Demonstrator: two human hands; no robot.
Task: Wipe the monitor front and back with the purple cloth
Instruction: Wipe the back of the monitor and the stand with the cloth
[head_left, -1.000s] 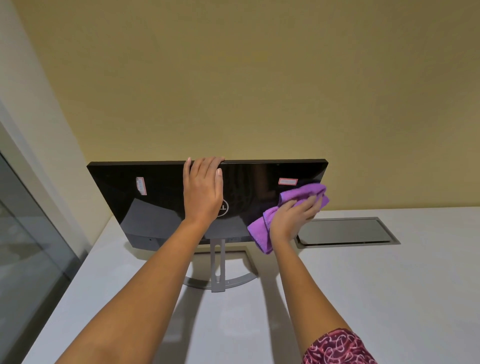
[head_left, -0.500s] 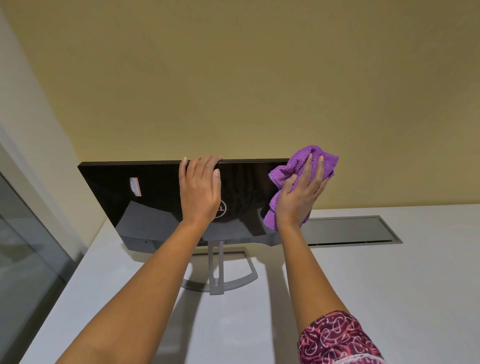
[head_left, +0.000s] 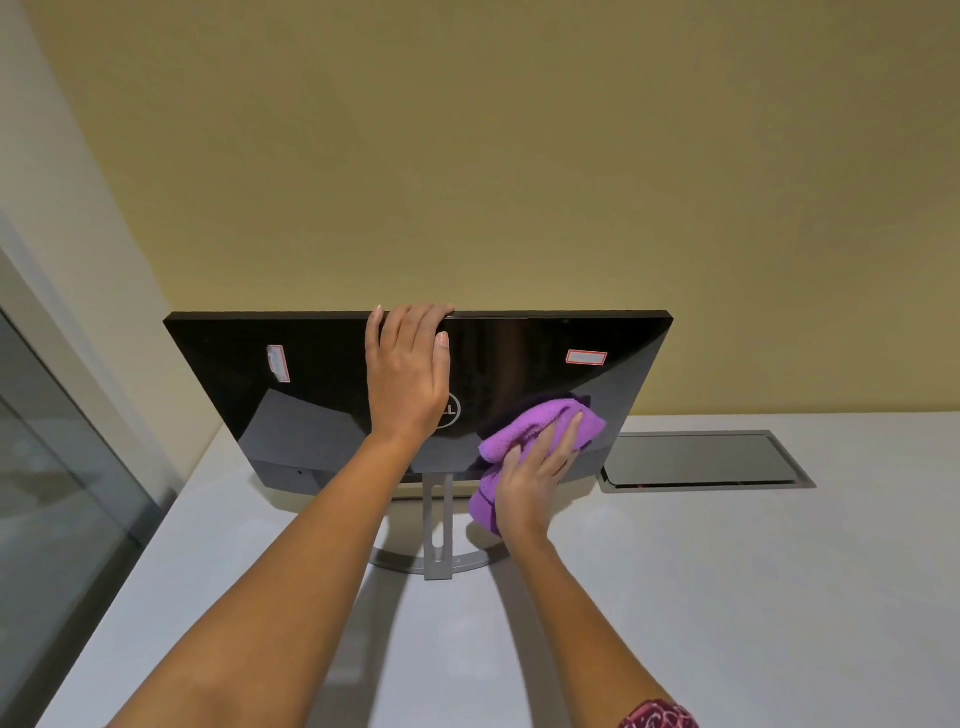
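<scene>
Two red-edged stickers (head_left: 586, 357), unreadable, mark my glossy black monitor (head_left: 322, 395) mid-frame on the white counter (head_left: 727, 597). Left hand (head_left: 408, 371) grips its top edge, partly hiding the round logo; right hand (head_left: 535, 480) presses the crumpled purple cloth (head_left: 530, 431) flat, lower right, beside a grey hatch (head_left: 701, 460).

Both arms outstretched, hands flat

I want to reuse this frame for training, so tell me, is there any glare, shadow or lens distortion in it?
Head view: the glossy monitor back mirrors a pale patch and the purple cloth; soft arm shadows fall on the white desk; wide-angle bending curves the left wall edge; left hand and right hand look sharp.
</scene>
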